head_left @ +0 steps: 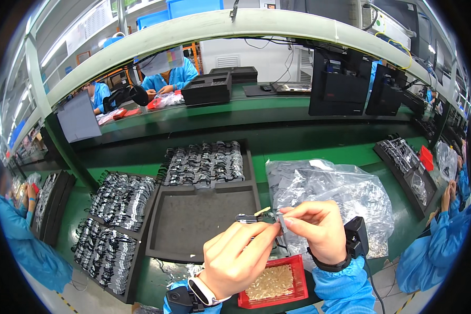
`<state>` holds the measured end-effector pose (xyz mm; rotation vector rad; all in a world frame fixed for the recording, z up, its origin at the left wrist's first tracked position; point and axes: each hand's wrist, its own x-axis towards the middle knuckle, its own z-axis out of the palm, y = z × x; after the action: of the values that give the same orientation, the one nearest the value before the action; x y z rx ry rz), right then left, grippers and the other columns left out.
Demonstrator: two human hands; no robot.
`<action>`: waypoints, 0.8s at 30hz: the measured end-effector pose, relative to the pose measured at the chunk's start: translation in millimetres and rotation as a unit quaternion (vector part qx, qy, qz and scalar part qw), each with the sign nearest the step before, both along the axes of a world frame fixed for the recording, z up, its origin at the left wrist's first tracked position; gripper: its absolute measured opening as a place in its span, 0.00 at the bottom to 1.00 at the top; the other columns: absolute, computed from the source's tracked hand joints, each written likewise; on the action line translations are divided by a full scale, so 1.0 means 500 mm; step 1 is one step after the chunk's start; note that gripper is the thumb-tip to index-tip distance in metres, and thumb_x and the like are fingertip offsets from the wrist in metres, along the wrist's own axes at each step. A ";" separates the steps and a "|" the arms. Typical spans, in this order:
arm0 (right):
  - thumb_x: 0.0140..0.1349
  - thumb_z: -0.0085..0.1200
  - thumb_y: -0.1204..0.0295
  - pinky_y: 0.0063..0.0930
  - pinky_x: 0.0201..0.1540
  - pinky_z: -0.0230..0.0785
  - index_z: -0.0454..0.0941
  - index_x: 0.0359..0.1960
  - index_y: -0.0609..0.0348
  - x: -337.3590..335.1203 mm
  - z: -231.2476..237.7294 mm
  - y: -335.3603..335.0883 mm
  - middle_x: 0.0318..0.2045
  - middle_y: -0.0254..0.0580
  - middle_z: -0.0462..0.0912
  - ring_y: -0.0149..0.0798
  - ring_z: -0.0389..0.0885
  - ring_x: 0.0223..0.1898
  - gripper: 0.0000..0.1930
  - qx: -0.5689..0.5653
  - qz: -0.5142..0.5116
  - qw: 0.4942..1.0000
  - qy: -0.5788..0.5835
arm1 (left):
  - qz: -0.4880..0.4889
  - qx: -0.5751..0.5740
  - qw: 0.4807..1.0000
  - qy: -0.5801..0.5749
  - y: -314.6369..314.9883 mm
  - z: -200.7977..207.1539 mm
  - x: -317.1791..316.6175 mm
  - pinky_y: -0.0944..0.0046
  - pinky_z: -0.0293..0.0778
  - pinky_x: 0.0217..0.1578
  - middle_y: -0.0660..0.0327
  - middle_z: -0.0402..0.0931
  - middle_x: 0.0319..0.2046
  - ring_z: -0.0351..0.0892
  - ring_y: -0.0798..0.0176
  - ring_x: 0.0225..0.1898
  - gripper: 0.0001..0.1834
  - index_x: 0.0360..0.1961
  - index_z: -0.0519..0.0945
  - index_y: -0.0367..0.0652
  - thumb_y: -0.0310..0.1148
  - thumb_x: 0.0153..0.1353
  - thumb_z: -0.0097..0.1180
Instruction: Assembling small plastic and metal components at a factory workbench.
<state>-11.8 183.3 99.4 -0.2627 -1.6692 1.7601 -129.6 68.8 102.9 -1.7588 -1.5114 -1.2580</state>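
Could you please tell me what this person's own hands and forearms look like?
The left hand and right hand are bare, with blue sleeves. The left wears a white band and black device; the right, a boxy black unit on a black strap, with a dark cable below.

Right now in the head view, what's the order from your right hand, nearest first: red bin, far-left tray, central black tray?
1. Red bin, below and left of the right hand.
2. Central black tray, farther left.
3. Far-left tray, beside a co-worker.
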 end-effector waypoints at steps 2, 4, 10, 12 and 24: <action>0.52 0.56 0.81 0.19 0.37 0.70 0.79 0.32 0.69 -0.003 -0.001 -0.001 0.29 0.43 0.81 0.28 0.78 0.31 0.06 -0.015 -0.008 1.000 -0.005 | 0.004 -0.006 1.000 0.004 -0.002 -0.002 -0.002 0.69 0.72 0.23 0.60 0.75 0.25 0.75 0.62 0.23 0.12 0.29 0.78 0.34 0.18 0.38 0.60; 0.52 0.56 0.81 0.18 0.37 0.70 0.79 0.32 0.69 -0.006 -0.002 -0.003 0.29 0.43 0.81 0.28 0.78 0.31 0.06 -0.013 -0.010 1.000 -0.005 | 0.005 -0.011 1.000 0.008 0.000 0.000 -0.004 0.69 0.72 0.23 0.60 0.75 0.25 0.75 0.62 0.24 0.12 0.29 0.77 0.34 0.18 0.38 0.59; 0.52 0.56 0.80 0.18 0.36 0.69 0.79 0.31 0.69 0.001 -0.001 0.003 0.28 0.43 0.81 0.27 0.77 0.31 0.06 -0.019 -0.019 1.000 0.001 | 0.001 -0.057 0.997 -0.055 0.000 0.008 0.010 0.67 0.73 0.27 0.58 0.74 0.27 0.76 0.58 0.28 0.10 0.28 0.74 0.35 0.19 0.41 0.59; 0.53 0.55 0.79 0.17 0.35 0.69 0.78 0.31 0.68 -0.002 -0.007 0.019 0.27 0.42 0.81 0.27 0.78 0.30 0.05 -0.045 -0.023 0.999 0.013 | -0.022 -0.082 0.988 -0.126 -0.008 0.011 0.012 0.66 0.73 0.27 0.58 0.74 0.26 0.76 0.58 0.27 0.07 0.27 0.75 0.37 0.21 0.44 0.58; 0.54 0.53 0.80 0.24 0.38 0.69 0.77 0.31 0.69 0.050 0.022 0.064 0.27 0.45 0.80 0.32 0.78 0.30 0.05 -0.038 -0.078 0.986 0.140 | -0.163 -0.531 0.832 0.016 0.021 -0.078 -0.023 0.58 0.73 0.29 0.50 0.76 0.21 0.77 0.49 0.26 0.08 0.29 0.79 0.38 0.23 0.46 0.49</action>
<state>13.1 215.1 110.4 -0.1657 -1.3471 1.6615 -141.1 79.4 64.0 -2.7788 -2.1631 -0.4351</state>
